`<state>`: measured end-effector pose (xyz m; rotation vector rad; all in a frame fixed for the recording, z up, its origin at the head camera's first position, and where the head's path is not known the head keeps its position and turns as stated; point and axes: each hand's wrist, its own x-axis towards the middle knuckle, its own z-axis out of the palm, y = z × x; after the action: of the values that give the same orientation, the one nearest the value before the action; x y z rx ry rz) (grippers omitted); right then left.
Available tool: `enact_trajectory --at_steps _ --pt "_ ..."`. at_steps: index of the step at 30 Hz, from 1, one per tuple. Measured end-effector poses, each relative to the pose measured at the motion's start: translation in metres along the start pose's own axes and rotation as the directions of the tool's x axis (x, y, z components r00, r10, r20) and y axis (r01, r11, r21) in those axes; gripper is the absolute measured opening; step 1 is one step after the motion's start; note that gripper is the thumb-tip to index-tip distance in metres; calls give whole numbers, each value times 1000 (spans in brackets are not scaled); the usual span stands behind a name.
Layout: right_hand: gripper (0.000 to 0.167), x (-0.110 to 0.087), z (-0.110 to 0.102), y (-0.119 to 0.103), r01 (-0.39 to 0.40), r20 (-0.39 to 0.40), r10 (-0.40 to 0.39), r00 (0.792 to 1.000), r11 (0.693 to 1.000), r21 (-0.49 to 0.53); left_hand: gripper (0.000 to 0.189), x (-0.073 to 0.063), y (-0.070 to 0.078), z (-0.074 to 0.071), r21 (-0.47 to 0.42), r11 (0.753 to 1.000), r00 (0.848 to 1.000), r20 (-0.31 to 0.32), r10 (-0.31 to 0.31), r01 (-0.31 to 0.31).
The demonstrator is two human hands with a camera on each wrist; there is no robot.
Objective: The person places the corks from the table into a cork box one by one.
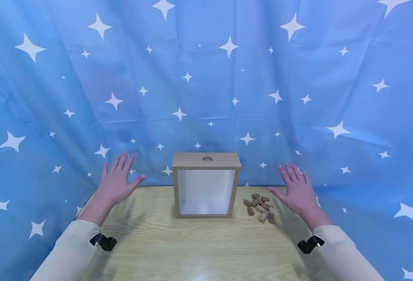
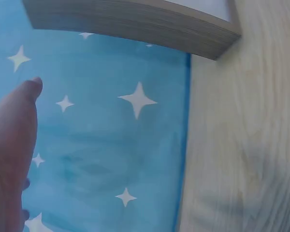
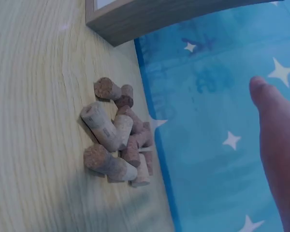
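A wooden box frame with a clear front and white back stands upright mid-table, a round hole in its top. To its right lies a loose pile of wine corks, seen closer in the right wrist view as tan and brown corks. My left hand is raised left of the box, fingers spread, holding nothing. On the other side, my right hand hovers just right of the corks with its fingers straight, touching nothing. Each wrist view shows mainly the thumb side of its hand.
The light wood table ends at a blue curtain with white stars, which hangs behind the box and along both sides. Small black cameras sit on both wrists over pale sleeves.
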<state>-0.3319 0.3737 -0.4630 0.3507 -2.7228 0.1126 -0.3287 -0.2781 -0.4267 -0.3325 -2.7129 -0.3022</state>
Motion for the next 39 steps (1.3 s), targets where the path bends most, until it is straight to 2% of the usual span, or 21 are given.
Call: enact_trajectory --at_steps 5,8,10,15,18,26,31,39 --pt "99 -6 6 1 4 -68 1 998 997 73 91 7 2 -5 -149 988 999 -25 37 -40" --pt "97 -12 10 -1 -12 -90 25 996 990 142 86 12 9 -7 -272 960 998 -45 51 -62" --pt "94 -17 13 -3 -29 -94 47 994 983 184 82 15 15 -6 -321 943 995 -69 73 -91" --pt "91 -30 21 -5 -84 -54 106 993 949 305 76 23 29 -4 -375 910 982 -124 139 -176" --pt "88 -37 28 -5 -111 -14 126 992 917 384 73 28 36 -3 -433 877 978 -131 166 -206" --pt "78 -58 46 -9 -219 119 184 976 827 518 72 41 56 -5 -582 785 976 -88 198 -212" --pt "74 -70 57 -12 -278 200 198 960 780 561 74 48 65 -4 -598 773 974 -73 214 -214" --pt "72 -82 71 -21 -334 258 222 940 748 573 75 57 76 -2 -604 767 971 -47 236 -215"
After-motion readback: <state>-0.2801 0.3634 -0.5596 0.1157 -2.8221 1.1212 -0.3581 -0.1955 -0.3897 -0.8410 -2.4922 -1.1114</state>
